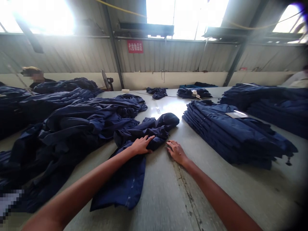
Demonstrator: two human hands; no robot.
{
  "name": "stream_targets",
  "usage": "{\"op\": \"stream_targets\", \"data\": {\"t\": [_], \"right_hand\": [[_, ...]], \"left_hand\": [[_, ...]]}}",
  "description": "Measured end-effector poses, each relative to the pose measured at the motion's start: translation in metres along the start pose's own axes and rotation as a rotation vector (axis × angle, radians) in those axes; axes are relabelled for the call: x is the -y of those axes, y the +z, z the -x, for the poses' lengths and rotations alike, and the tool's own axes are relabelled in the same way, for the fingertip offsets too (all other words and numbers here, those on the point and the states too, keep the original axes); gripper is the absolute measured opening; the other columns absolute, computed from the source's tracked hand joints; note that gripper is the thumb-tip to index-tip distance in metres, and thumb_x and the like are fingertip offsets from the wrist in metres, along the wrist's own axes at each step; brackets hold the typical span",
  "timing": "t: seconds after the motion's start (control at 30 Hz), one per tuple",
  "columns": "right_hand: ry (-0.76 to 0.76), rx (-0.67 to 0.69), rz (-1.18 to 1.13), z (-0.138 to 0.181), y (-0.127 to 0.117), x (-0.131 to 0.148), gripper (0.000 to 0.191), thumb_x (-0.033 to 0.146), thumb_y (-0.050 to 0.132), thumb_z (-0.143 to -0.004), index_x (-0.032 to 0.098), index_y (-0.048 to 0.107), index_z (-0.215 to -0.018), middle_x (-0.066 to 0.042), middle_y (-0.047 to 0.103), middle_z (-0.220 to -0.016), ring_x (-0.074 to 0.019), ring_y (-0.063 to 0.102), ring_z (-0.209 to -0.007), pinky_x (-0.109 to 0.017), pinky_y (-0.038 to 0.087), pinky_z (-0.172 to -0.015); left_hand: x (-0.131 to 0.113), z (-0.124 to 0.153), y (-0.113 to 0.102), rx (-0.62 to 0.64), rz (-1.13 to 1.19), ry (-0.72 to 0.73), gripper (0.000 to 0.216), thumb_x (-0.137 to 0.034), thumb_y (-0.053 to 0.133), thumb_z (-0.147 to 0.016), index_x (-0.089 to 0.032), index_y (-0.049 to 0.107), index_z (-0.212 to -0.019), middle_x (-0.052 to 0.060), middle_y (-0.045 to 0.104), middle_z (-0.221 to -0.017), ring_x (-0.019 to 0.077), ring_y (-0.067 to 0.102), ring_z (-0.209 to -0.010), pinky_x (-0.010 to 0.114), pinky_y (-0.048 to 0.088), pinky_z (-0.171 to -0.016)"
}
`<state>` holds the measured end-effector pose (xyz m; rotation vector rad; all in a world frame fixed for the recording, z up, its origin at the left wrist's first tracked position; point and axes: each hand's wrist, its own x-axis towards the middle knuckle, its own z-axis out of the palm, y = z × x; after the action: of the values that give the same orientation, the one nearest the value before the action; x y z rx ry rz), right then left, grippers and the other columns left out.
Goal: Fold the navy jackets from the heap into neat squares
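Note:
A crumpled navy work garment (136, 157) lies on the grey table (166, 192) directly in front of me. My left hand (141, 145) rests on its middle with the fingers spread, not visibly gathering cloth. My right hand (176, 152) lies palm down on the bare tabletop, just beside the garment's right edge. A folded stack of navy garments (231, 134) with a white tag (237, 114) on top sits to the right of my right hand.
A large heap of rumpled navy garments (79, 118) spreads along the table's left side. More stacked navy garments (271, 106) lie at far right. Two small navy bundles (157, 93) (193, 93) sit at the far end. A person (40, 81) stands beyond the heap.

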<state>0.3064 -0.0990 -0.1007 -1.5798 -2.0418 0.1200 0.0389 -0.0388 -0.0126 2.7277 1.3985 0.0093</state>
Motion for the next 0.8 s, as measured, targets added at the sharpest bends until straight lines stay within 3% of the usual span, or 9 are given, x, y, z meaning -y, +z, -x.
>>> {"op": "stream_targets", "data": {"t": [0.13,0.27,0.4,0.53,0.8], "right_hand": [[0.091,-0.079,0.019,-0.001,0.000,-0.001,0.029,0.026,0.058,-0.100,0.024,0.073,-0.126,-0.010,0.070,-0.132,-0.0280,0.061,-0.124,-0.042,0.043,-0.109],[0.262,-0.195,-0.019,-0.009,-0.001,-0.024,0.035,0.027,0.050,-0.103,0.019,0.071,-0.130,-0.014,0.069,-0.135,-0.0277,0.061,-0.125,-0.041,0.044,-0.110],[0.413,-0.272,-0.014,-0.019,-0.010,-0.063,0.043,0.029,0.042,-0.104,0.013,0.069,-0.133,-0.019,0.064,-0.142,-0.0287,0.057,-0.133,-0.042,0.042,-0.114],[0.514,-0.319,0.004,-0.023,-0.019,-0.085,0.045,0.034,0.043,-0.104,0.011,0.071,-0.130,-0.023,0.066,-0.139,-0.0316,0.058,-0.135,-0.046,0.043,-0.113],[0.356,-0.269,-0.017,-0.017,-0.017,-0.078,0.027,0.030,0.068,-0.090,0.022,0.076,-0.115,-0.012,0.075,-0.117,-0.0292,0.070,-0.111,-0.043,0.049,-0.103]], "left_hand": [[-0.014,-0.010,0.016,-0.144,0.052,-0.057,0.065,-0.038,0.067,-0.096,-0.031,0.047,-0.157,0.011,0.064,-0.144,0.0329,0.067,-0.123,0.042,0.051,-0.103],[-0.042,-0.009,0.026,-0.185,0.088,-0.085,0.049,-0.038,0.054,-0.104,-0.031,0.049,-0.152,0.007,0.069,-0.139,0.0274,0.069,-0.120,0.036,0.053,-0.095],[-0.077,0.004,0.036,-0.245,0.184,-0.008,0.047,-0.035,0.057,-0.103,-0.032,0.050,-0.149,0.004,0.068,-0.139,0.0242,0.068,-0.119,0.033,0.052,-0.096],[-0.091,0.016,0.046,-0.315,0.127,0.121,0.053,-0.032,0.067,-0.095,-0.031,0.054,-0.147,0.006,0.064,-0.141,0.0288,0.063,-0.124,0.042,0.050,-0.101],[-0.085,0.012,0.053,-0.370,0.128,0.167,0.064,-0.064,0.070,-0.090,-0.029,0.059,-0.143,0.010,0.063,-0.140,0.0335,0.061,-0.123,0.049,0.049,-0.101]]}}
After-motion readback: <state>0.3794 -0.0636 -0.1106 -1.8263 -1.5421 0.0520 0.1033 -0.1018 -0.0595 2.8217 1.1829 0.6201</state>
